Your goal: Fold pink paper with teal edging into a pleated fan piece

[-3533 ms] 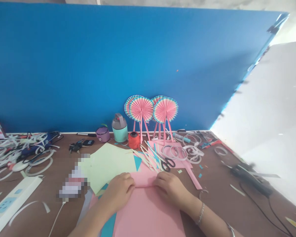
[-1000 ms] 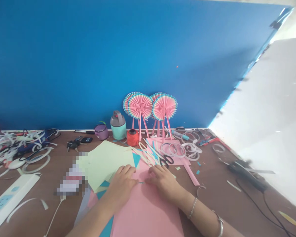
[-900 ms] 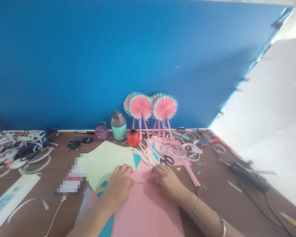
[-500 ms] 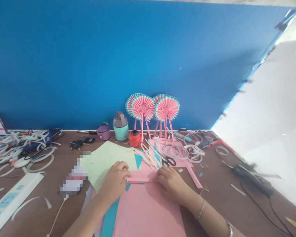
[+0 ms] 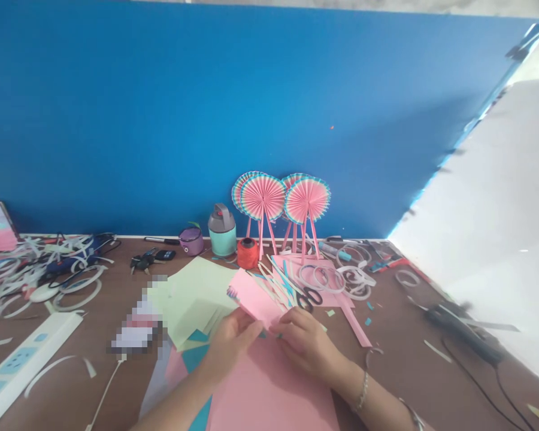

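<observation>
Between both hands, raised off the sheets, is a folded pink paper strip [image 5: 257, 297] with layered pleats showing at its upper left end. My left hand [image 5: 236, 341] is closed on its lower edge, thumb on top. My right hand [image 5: 303, 338] pinches its right end. Beneath lies a large pink paper sheet [image 5: 269, 389], with teal paper [image 5: 200, 359] sticking out at its left. A pale green sheet [image 5: 197, 287] lies beyond my left hand. Black-handled scissors [image 5: 309, 298] rest just past my right hand.
Finished pink paper fans [image 5: 263, 197] stand against the blue wall. A teal flask [image 5: 223, 233], purple pot [image 5: 191, 240] and red object [image 5: 248, 253] stand nearby. Left are a power strip [image 5: 22, 365] and keys [image 5: 144, 259]. Tape rings [image 5: 357, 278] and a black corded tool [image 5: 462, 332] lie right.
The folded pink strip has been lifted and tilted from lying flat, its left end now up. My left hand has moved right, closer to my right hand. Another pink fan-like piece appears at far left.
</observation>
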A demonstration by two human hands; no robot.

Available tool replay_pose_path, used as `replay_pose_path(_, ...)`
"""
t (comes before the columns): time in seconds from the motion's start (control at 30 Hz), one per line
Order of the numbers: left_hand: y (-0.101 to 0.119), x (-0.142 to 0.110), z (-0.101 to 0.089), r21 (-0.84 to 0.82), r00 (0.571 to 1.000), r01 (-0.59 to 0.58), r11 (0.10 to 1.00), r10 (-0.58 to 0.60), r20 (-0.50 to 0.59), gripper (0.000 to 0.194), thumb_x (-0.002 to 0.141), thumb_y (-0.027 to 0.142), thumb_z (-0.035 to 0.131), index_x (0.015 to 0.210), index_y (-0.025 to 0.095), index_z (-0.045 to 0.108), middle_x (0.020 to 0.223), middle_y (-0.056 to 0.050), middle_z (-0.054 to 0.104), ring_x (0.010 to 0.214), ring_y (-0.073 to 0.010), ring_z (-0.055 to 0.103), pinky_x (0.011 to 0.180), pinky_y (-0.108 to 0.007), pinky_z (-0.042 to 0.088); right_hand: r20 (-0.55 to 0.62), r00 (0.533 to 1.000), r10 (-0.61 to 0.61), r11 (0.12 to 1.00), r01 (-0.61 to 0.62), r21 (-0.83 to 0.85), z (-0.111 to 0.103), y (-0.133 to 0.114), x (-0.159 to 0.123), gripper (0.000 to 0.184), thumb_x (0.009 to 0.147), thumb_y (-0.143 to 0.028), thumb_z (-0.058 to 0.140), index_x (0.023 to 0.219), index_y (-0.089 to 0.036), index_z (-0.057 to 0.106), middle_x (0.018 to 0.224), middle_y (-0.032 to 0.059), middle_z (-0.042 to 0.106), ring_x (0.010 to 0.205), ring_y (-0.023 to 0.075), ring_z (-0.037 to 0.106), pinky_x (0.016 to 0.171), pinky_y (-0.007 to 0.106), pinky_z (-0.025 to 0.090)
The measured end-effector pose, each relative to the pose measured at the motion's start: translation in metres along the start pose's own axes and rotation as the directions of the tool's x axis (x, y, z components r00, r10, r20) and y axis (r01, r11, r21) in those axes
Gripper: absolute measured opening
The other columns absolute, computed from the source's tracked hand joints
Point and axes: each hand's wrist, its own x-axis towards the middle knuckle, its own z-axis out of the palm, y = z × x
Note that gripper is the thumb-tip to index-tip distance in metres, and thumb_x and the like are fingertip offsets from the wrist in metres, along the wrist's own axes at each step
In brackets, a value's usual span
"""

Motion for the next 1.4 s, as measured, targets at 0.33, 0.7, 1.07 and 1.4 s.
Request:
replay_pose_path(0.33, -0.016, -0.002, -0.016, 0.755, 0.868, -0.189, 0.628, 0.466, -0.171, 0.026, 0.092, 0.023, 0.040, 0.098, 0.019, 0.065, 0.085, -0.006, 0.059, 0.084, -0.0195, 0.054, 0.077, -0.031, 0.042, -0.185, 0.981, -0.051, 0.965, 0.000, -0.264, -0.005, -0.007, -0.006, 0.035, 0.084, -0.012, 0.050, 0.118, -0.022, 0.049, 0.103, 0.0105, 0.057, 0.097, 0.0236, 0.054, 0.081, 0.039, 0.044)
replay_pose_path(0.7, -0.014, -0.003, -0.006, 0.959, 0.946, -0.232, 0.160, 0.268, 0.184, 0.030, 0.093, 0.012, 0.036, 0.109, 0.022, 0.059, 0.091, -0.006, 0.055, 0.086, -0.0210, 0.048, 0.075, -0.036, 0.040, -0.011, 1.000, 0.020, 0.915, -0.023, -0.403, 0.005, 0.000, -0.004, 0.028, 0.084, -0.010, 0.047, 0.106, -0.021, 0.058, 0.110, 0.0075, 0.062, 0.112, 0.0243, 0.047, 0.096, 0.042, 0.027)
replay_pose_path(1.07, -0.016, -0.005, -0.009, 0.960, 0.982, -0.185, 0.210, 0.006, 0.188, 0.027, 0.088, 0.004, 0.036, 0.087, 0.018, 0.060, 0.091, -0.006, 0.058, 0.085, -0.0208, 0.051, 0.075, -0.033, 0.041, 0.199, 0.955, 0.220, 0.961, -0.176, -0.215, -0.002, 0.007, -0.007, 0.011, 0.075, -0.015, 0.058, 0.084, -0.019, 0.062, 0.083, 0.0035, 0.060, 0.083, 0.0193, 0.049, 0.073, 0.032, 0.033)
replay_pose_path(1.4, -0.021, -0.004, -0.015, 0.942, 0.979, -0.205, 0.264, 0.032, 0.204, 0.026, 0.090, 0.010, 0.035, 0.088, 0.020, 0.060, 0.090, -0.006, 0.059, 0.088, -0.0204, 0.052, 0.078, -0.033, 0.041, 0.194, 0.963, 0.188, 0.982, -0.179, -0.062, -0.003, 0.015, -0.008, 0.018, 0.082, -0.011, 0.052, 0.093, -0.019, 0.064, 0.089, 0.0057, 0.062, 0.085, 0.0187, 0.052, 0.075, 0.032, 0.039)
